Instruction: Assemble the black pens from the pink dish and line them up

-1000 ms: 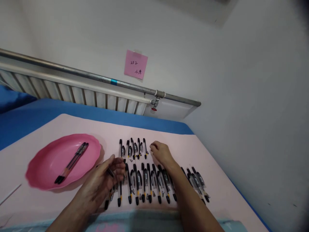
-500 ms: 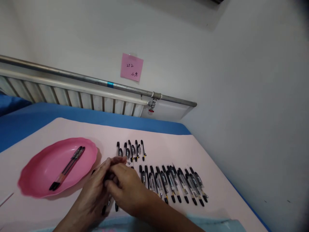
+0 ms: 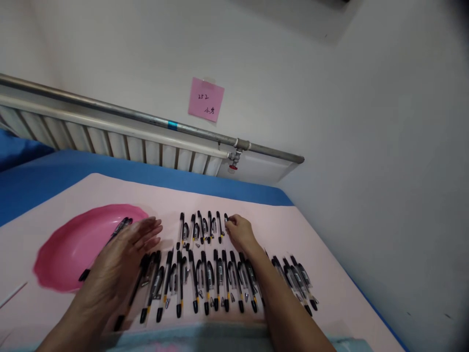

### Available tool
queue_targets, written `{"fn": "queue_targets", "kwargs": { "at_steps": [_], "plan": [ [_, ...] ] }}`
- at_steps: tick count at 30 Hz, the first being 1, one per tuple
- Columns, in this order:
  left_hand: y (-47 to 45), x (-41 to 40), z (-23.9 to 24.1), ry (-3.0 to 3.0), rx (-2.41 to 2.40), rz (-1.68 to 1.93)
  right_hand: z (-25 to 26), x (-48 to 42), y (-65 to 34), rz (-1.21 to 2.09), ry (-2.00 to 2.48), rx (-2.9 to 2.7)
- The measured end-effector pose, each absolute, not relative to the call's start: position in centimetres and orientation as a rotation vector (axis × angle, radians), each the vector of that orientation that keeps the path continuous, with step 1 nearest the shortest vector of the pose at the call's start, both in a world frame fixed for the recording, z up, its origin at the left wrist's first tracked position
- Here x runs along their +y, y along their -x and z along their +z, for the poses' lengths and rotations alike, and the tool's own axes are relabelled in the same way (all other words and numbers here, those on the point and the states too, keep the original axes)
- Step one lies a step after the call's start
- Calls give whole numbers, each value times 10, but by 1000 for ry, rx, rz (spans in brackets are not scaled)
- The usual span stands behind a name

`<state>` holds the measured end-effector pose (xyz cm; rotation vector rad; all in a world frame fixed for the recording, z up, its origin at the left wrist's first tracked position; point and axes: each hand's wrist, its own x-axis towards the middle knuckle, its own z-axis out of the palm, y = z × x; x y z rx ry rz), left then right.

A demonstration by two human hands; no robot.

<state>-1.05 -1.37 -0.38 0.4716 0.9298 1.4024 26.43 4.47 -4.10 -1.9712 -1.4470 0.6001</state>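
My right hand (image 3: 240, 232) is at the right end of the far row of disassembled pens. Its fingers pinch a small black pen cap (image 3: 226, 217), partly covered by the fingertips. Beside the fingers lies a clear pen barrel with black ends (image 3: 219, 227). My left hand (image 3: 122, 249) hovers over the right edge of the pink bowl (image 3: 54, 244), fingers stretched out and holding nothing visible. Under its wrist, a dark pen barrel (image 3: 132, 293) lies at a slant. The near row holds several barrels (image 3: 193, 281), clear caps (image 3: 210, 275) and small metal tips (image 3: 167, 303).
Capped pens (image 3: 119, 227) lie in the bowl, partly behind my left hand. A light blue cloth (image 3: 205, 337) runs along the near edge. Behind the pink table mat (image 3: 264, 215) are a radiator (image 3: 135, 149) and a pipe with a red valve (image 3: 232, 167).
My hands were together over the near row and have parted. The right moved away and rightward to the far row with a cap; the left shifted left and opened, uncovering more pen parts.
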Motion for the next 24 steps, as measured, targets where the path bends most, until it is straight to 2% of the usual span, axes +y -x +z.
{"fn": "queue_targets", "kwargs": {
  "at_steps": [15, 19, 24],
  "plan": [
    [48, -8, 22, -411, 1079, 1486, -46, 46, -265, 418, 2000, -1602],
    [70, -2, 14, -486, 1308, 1541, -41, 42, -263, 400, 2008, -1611],
    [96, 9, -10, -926, 1816, 1340, -36, 40, -262, 443, 1968, -1636]
  ]
}}
